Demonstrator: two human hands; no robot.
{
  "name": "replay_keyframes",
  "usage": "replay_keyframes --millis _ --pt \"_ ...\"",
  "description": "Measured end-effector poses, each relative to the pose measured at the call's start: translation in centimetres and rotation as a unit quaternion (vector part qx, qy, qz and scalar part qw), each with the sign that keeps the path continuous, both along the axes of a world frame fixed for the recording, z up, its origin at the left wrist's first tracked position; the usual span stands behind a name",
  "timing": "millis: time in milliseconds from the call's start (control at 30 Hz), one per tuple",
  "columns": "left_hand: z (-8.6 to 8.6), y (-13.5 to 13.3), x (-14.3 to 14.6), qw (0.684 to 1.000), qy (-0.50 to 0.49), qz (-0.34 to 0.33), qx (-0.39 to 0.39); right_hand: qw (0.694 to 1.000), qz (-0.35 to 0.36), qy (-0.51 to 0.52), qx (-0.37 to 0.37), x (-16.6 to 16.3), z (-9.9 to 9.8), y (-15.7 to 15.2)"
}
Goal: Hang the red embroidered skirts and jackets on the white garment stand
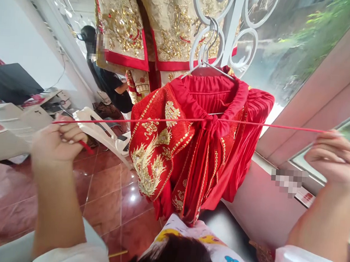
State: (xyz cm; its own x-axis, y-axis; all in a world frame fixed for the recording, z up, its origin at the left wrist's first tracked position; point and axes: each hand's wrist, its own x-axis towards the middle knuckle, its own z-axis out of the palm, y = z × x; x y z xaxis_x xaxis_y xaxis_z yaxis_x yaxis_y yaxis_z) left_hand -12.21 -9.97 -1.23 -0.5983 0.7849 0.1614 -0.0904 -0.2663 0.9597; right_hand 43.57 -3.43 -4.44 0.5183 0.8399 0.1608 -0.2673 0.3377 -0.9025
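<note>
A red cord (113, 121) runs taut, nearly level, across the front of a red garment. My left hand (60, 140) is closed on one end, with a short red tail hanging below the fist. The other end is pinched in the closed fingers of my right hand (333, 156). Between them the cord passes at the knotted, gathered waist of the red pleated skirt (236, 150), which carries gold embroidery and beading on its panels. The skirt hangs from a wire hanger (208, 42), and both hands are apart from its fabric.
Behind hang cream garments (181, 28) with gold beading and red borders, beside a white scrollwork rack (235, 16). Further back left are a person in dark clothes (107, 81), a white folding chair (103, 132) and a monitor (13, 82). Windows line the right.
</note>
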Motion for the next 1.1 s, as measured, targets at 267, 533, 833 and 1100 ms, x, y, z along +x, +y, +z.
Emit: replay_keyframes --millis 267,533,833,1100 --pt "-4.1 3.2 -0.6 0.930 0.308 -0.039 -0.198 0.981 0.155 -0.116 0.007 -6.4 -1.4 1.5" --pt "1.2 2.1 7.3 0.629 0.752 -0.128 -0.151 0.622 -0.085 -0.712 0.314 -9.3 1.7 5.3" --pt "3.8 8.7 15.6 0.503 0.854 0.014 0.135 0.375 -0.008 -0.848 0.374 -11.5 2.7 8.8" --pt "5.9 11.5 13.8 0.557 0.785 -0.115 0.247 0.497 0.029 -0.765 0.409 -9.8 6.4 8.8"
